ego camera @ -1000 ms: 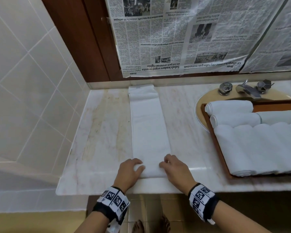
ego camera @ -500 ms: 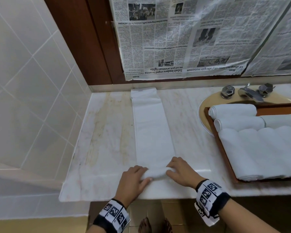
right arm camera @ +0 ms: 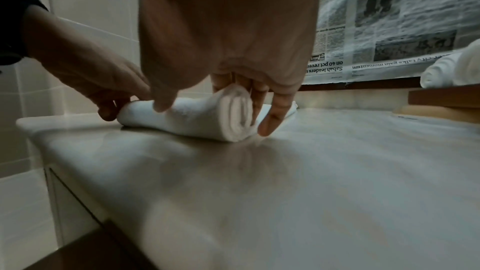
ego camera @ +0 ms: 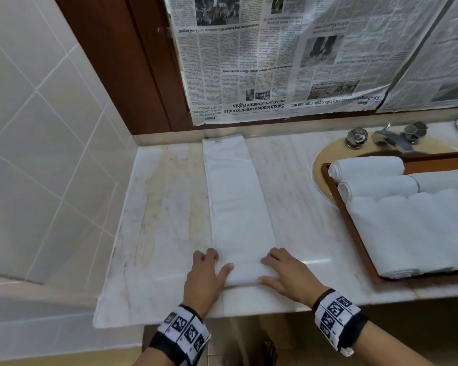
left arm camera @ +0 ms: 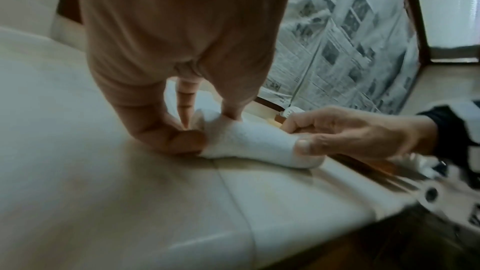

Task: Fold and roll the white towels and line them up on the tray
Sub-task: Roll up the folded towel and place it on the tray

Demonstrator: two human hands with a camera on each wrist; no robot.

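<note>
A long folded white towel (ego camera: 238,196) lies flat on the marble counter (ego camera: 164,212), running from the back wall towards me. Its near end is wound into a short roll (ego camera: 246,274). My left hand (ego camera: 212,265) grips the roll's left end, thumb on the near side and fingers over the top (left arm camera: 228,108). My right hand (ego camera: 275,268) grips the right end the same way; the spiral end of the roll (right arm camera: 237,114) shows beside its fingers (right arm camera: 275,110). The brown wooden tray (ego camera: 354,233) at the right holds several rolled white towels (ego camera: 421,233).
The tray sits over a sink (ego camera: 317,165) with a metal faucet (ego camera: 391,138) behind it. Newspaper (ego camera: 275,62) covers the wall behind the counter. A tiled wall (ego camera: 37,128) closes off the left side. The counter's front edge (ego camera: 249,317) runs just below my wrists.
The towel's near end was flat under my hands; both hands have rolled it away from me into a thicker roll, now a little farther from the counter's front edge.
</note>
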